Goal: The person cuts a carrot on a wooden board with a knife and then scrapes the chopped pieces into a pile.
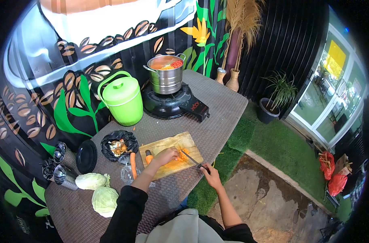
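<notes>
A wooden cutting board (162, 170) lies on the table with chopped orange carrot (183, 156) near its right side. My right hand (210, 175) is closed round the handle of a knife (190, 158), whose blade slants over the board beside the chopped pieces. On the board, my left hand (167, 156) has its fingers bent together at the left of the pieces; what they hold, if anything, is hidden. A carrot piece (149, 159) lies at the board's left, by my left wrist. Another long carrot (133, 165) rests left of the board on clear plastic.
Behind the board are a steel pot (166, 77) on a black stove (168, 106) and a green lidded bucket (123, 99). Leftward stand a black bag of peelings (119, 146), cabbages (105, 201), metal cutlery holders (65, 177) and black plates (86, 157). The table's edge (223, 146) runs along the right.
</notes>
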The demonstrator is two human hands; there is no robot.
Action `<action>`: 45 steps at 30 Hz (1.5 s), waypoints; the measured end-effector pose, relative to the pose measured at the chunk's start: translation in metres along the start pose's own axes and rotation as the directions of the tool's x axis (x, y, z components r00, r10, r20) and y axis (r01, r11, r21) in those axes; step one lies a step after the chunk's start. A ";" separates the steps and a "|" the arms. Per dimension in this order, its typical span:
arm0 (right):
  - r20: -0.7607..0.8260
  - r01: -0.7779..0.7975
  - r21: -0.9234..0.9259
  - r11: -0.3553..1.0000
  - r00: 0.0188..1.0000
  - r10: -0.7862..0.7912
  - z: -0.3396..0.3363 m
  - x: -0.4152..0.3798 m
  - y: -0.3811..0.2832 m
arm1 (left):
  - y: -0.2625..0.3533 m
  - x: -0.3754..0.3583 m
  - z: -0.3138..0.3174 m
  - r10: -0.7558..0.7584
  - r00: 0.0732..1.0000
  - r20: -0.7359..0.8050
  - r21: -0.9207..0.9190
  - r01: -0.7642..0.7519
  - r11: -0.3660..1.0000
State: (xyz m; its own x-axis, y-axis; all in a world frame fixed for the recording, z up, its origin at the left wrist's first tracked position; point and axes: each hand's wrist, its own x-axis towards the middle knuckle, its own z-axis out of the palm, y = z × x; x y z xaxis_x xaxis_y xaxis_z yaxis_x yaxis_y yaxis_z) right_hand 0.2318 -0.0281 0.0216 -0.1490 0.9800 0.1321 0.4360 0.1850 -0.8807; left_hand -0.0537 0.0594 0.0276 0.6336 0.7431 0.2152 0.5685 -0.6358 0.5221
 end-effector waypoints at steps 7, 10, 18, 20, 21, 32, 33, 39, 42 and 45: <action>-0.018 0.029 0.043 0.999 0.999 -0.028 0.006 -0.011 -0.006 | 0.009 -0.009 0.014 -0.088 0.991 -0.101 0.122 0.101 0.987; -0.012 0.007 0.060 0.998 1.000 -0.006 0.013 -0.015 -0.004 | 0.009 -0.012 0.028 -0.164 0.970 -0.180 0.127 0.189 0.974; -0.037 -0.138 -0.254 0.957 0.990 0.133 0.028 -0.026 -0.028 | 0.042 -0.025 0.059 -0.453 0.784 -0.425 0.017 0.508 0.861; -0.052 -0.150 -0.326 0.933 0.989 0.141 0.033 -0.026 -0.036 | 0.045 -0.027 0.056 -0.405 0.775 -0.485 0.003 0.465 0.885; -0.048 -0.161 -0.359 0.919 0.987 0.154 0.033 -0.027 -0.043 | 0.043 -0.029 0.056 -0.404 0.785 -0.471 -0.022 0.447 0.894; 0.021 -0.149 -0.497 0.855 0.983 0.183 0.048 -0.019 -0.051 | 0.035 -0.038 0.052 -0.401 0.768 -0.499 -0.157 0.376 0.913; 0.032 -0.146 -0.494 0.857 0.982 0.186 0.047 -0.019 -0.051 | 0.036 -0.038 0.050 -0.414 0.773 -0.481 -0.154 0.390 0.908; 0.039 -0.148 -0.451 0.880 0.982 0.185 0.051 -0.021 -0.047 | 0.041 -0.037 0.045 -0.495 0.762 -0.417 -0.182 0.464 0.867; 0.011 -0.148 -0.419 0.896 0.986 0.168 0.052 -0.022 -0.049 | 0.044 -0.037 0.042 -0.478 0.773 -0.416 -0.143 0.464 0.874; -0.010 -0.157 -0.398 0.904 0.986 0.167 0.058 -0.024 -0.047 | 0.043 -0.038 0.045 -0.452 0.782 -0.429 -0.100 0.456 0.884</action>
State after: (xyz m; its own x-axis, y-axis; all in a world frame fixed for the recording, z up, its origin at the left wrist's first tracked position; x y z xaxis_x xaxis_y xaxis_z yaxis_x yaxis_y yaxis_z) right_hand 0.1636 -0.0646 0.0333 -0.0649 0.9978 -0.0123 0.7707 0.0423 -0.6358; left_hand -0.0296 -0.0061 0.0046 0.0140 0.9580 0.2863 0.7393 -0.2027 0.6422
